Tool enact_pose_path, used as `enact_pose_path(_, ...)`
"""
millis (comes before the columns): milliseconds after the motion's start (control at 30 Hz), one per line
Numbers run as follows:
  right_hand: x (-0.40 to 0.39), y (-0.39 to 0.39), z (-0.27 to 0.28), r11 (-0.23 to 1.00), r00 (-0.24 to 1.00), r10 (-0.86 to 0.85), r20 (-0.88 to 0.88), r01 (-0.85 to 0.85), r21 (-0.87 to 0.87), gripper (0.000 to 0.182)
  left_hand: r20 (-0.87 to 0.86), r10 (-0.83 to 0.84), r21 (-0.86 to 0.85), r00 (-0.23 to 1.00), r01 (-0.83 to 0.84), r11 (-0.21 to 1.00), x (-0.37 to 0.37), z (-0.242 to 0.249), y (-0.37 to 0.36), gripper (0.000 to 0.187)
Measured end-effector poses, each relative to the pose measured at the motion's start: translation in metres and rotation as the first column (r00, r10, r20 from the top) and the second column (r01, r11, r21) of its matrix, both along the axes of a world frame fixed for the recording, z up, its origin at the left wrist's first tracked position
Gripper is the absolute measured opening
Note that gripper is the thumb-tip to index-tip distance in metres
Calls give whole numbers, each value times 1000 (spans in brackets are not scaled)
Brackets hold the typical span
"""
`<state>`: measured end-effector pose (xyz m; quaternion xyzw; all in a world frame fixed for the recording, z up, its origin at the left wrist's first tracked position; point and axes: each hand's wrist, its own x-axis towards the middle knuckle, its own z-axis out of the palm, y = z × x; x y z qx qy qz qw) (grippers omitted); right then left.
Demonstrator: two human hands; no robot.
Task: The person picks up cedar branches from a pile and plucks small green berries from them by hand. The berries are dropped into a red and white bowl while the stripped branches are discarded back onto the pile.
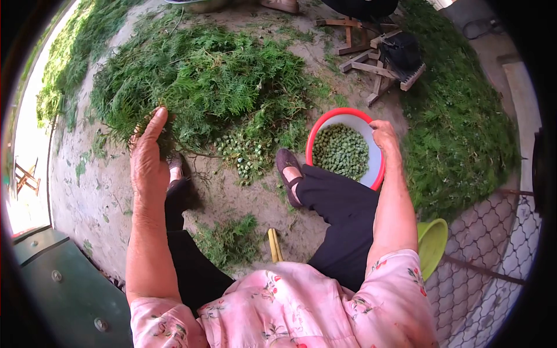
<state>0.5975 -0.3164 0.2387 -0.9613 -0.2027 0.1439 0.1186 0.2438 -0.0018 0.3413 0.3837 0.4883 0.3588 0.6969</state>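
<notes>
My left hand (149,145) is closed around a green leafy sprig (130,119) at the near left edge of a large heap of cut branches (226,81). On the right, my right hand (384,136) grips the rim of a red-rimmed bowl (377,164) with a pale inside. The bowl is tilted beside my knee and holds many small round green cones (340,149). More loose green cones (243,156) lie on the ground between my feet, at the near edge of the heap. The fingertips of my left hand are partly hidden by the foliage.
Wooden folding stools (380,72), one with a black bag (401,53), stand at the back right. Greenery (458,127) covers the right side. A yellow-green basin (432,246) and wire mesh (487,249) are near right, a green metal box (75,290) near left. Another person's shoe (279,6) shows at the top.
</notes>
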Motion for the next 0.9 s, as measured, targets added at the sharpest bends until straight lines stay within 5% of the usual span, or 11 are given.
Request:
enact_pose_path(133, 18, -24, -23, 985, 994, -87, -72, 97, 145, 28, 56, 78, 32, 995, -80, 996, -35, -1, 48, 15)
enact_pose_path(200, 10, -21, -14, 973, 967, -220, -130, 227, 46, 24, 67, 174, 51, 982, -178, 983, -52, 11, 61, 16)
enact_pose_path(267, -3, -13, 6, 990, 987, -142, -74, 142, -8, 23, 7, 241, 150, 970, -240, 959, -82, 13, 75, 22)
enact_pose_path(333, 32, -39, -42, 992, 997, 63, 49, -57, -112, 24, -122, 336, 241, 934, -300, 923, -127, 11, 83, 36)
enact_pose_path(367, 35, -43, -47, 992, 996, 77, 37, -73, -100, 24, -422, 352, 423, 835, -162, 891, -153, 13, 75, 41)
enact_pose_path(433, 34, -43, -51, 926, 951, -231, -208, 280, 252, 24, -665, 441, 546, 602, -10, 838, -207, 7, 59, 49)
enact_pose_path(567, 5, -11, -11, 842, 867, -360, -345, 461, 281, 26, -688, 447, 458, 571, -137, 879, -338, -47, 33, 46)
enact_pose_path(667, 0, 1, -14, 834, 856, -262, -446, 433, 342, 30, -748, 373, 259, 549, -276, 926, -389, -56, -15, 53)
enact_pose_path(733, -9, 16, -12, 866, 874, -208, -439, 373, 332, 29, -821, 525, 379, 227, -470, 797, -406, -84, -37, 42)
enact_pose_path(800, -24, 32, -4, 913, 891, -96, -444, 257, 318, 28, -777, 489, 252, 396, -517, 818, -370, -60, -68, 33)
enact_pose_path(900, -43, 56, 11, 917, 895, 29, -446, 154, 368, 29, -698, 468, 127, 542, -550, 825, -416, -106, -82, 24)
